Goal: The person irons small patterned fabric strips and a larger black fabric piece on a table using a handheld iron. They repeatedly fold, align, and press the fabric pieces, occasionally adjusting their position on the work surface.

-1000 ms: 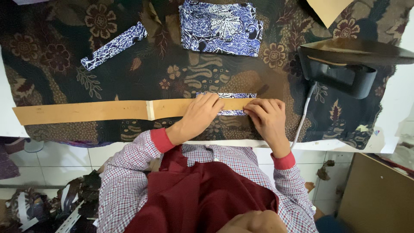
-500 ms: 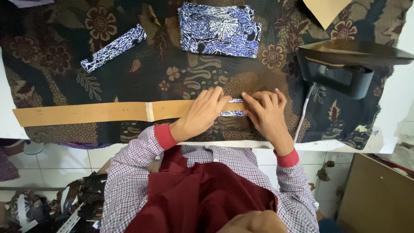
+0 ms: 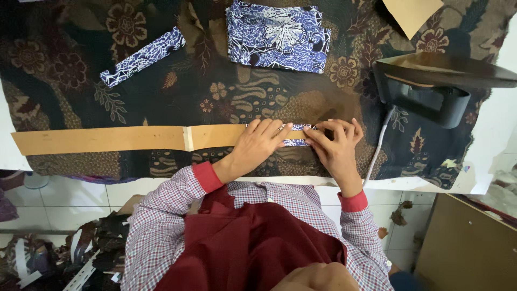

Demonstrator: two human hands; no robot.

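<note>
My left hand lies flat on the right end of a long tan cardboard strip, fingers pointing right. My right hand sits just beside it, fingertips pinching a narrow blue-and-white patterned fabric strip that lies along the cardboard's end. Most of that fabric strip is hidden under both hands. The fingertips of the two hands nearly touch over it.
A dark floral cloth covers the table. A second blue-and-white fabric strip lies at the upper left, a folded stack of the same fabric at the top centre. A black iron stands at the right, its white cord hanging by my right hand.
My right hand has slid left along the fabric strip toward my left hand, covering more of the strip. My left hand has barely shifted.
</note>
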